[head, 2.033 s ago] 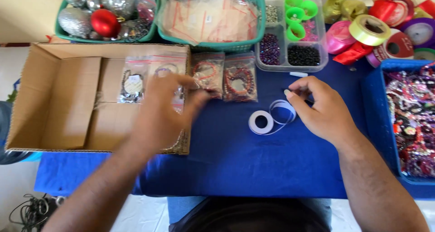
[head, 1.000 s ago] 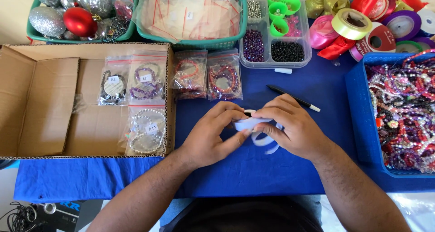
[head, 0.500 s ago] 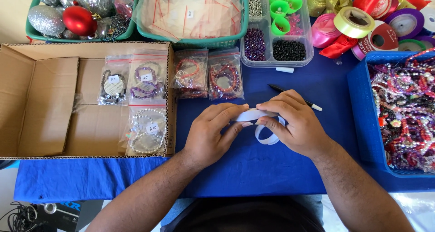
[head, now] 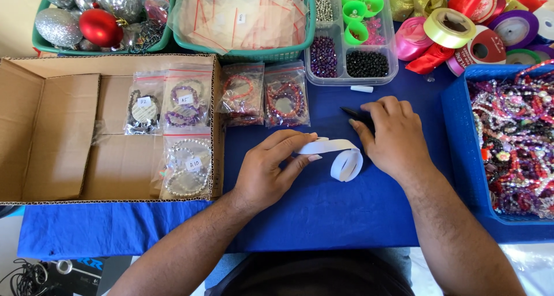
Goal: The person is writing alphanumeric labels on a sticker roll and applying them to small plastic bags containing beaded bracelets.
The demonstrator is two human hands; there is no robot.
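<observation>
Both hands meet at the middle of a blue cloth-covered surface (head: 323,215), working a strip of white tape. Left hand (head: 271,169) pinches the free end of the white tape strip (head: 329,147) between thumb and fingers, closed narrowly on it; the strip runs roughly left to right, ending in a curled loop (head: 346,165) that stands on edge just beside the right hand (head: 395,137). That hand lies over a dark pen (head: 355,113), fingers curled on it, and is the nearer of the two to the loop.

Left of the hands, an open brown cardboard box (head: 52,134) carries clear zip bags of beaded bracelets (head: 186,102), glossy and crinkled, with two more bags (head: 265,94) lying on the cloth beside it. At the right edge, a blue plastic crate (head: 456,128) is heaped with tangled bead strings. Along the top sit a green basket of shiny baubles (head: 101,24), a second green basket of flat plastic sleeves (head: 242,19), a clear compartment tray of loose beads (head: 346,59), and spools of satin ribbon (head: 456,27).
</observation>
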